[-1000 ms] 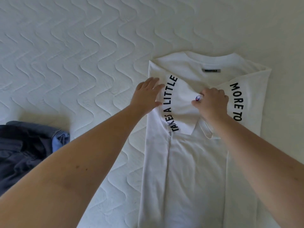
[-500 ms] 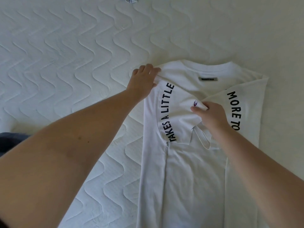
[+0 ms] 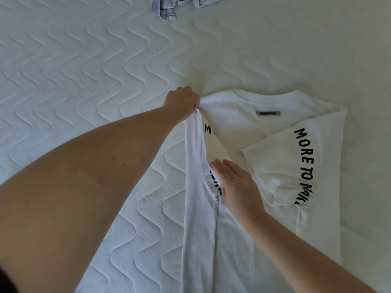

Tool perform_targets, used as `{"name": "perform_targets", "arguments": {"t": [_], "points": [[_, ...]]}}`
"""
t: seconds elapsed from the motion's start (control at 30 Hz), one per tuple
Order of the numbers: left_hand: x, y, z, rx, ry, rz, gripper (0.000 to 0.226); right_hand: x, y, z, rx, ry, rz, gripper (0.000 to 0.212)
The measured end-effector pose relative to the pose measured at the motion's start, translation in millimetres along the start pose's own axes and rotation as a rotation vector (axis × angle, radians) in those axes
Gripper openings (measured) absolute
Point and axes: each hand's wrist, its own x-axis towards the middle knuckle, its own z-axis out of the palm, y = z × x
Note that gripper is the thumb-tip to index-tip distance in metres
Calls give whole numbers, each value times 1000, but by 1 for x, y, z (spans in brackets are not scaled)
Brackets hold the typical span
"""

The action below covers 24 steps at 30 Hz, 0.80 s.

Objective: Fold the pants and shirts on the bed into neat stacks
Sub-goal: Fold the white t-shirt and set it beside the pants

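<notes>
Left hand [image 3: 182, 102] pinches the white T-shirt [image 3: 243, 240] shoulder; right hand [image 3: 234, 182] presses flat, fingers straight. Sleeve print reads "MORE TO".

white quilted mattress cover [image 3: 84, 66] with wavy stitching, filling the whole view

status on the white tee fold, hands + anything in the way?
Left hand pinches white T-shirt at left shoulder fold, lifting it. Right hand flat on the chest, fingers straight. Plaid garment at far edge, clear of work.
</notes>
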Motion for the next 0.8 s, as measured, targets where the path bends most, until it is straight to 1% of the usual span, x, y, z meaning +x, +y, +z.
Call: {"name": "perform_targets", "arguments": {"t": [0.1,0.2,0.3,0.4,0.47,0.53,0.6,0.67,0.7,0.77,0.8], "points": [[-5,0,4,-134,49,-47,9,-13,-7,18,-143,-52,-61,57],[-13,2,10,-216,79,-70,9,-18,-11,33,-164,-56,-104,50],[-27,9,15,-333,97,-146,19,-20,-13,44,-204,-50,-108,44],[-45,21,21,-620,148,-293,30,-23,-12,48,-185,-50,-130,45],[-64,31,28,-834,160,-421,39,-26,-9,46,-202,-73,-121,52],[-86,41,38,-947,88,-510,51,-31,-5,40,-225,-109,-30,60],[-107,49,53,-949,-32,-525,53,-32,1,31,-210,-127,127,67],[-123,54,69,-915,-123,-509,41,-32,7,23,-150,-142,255,75],[-130,56,76,-953,-135,-519,34,-32,10,21,-118,-143,300,78],[-140,60,86,-1131,-118,-585,27,-31,12,18,-87,-141,380,78],[-143,62,89,-1230,-100,-623,24,-30,14,16,-73,-146,420,74]]}}
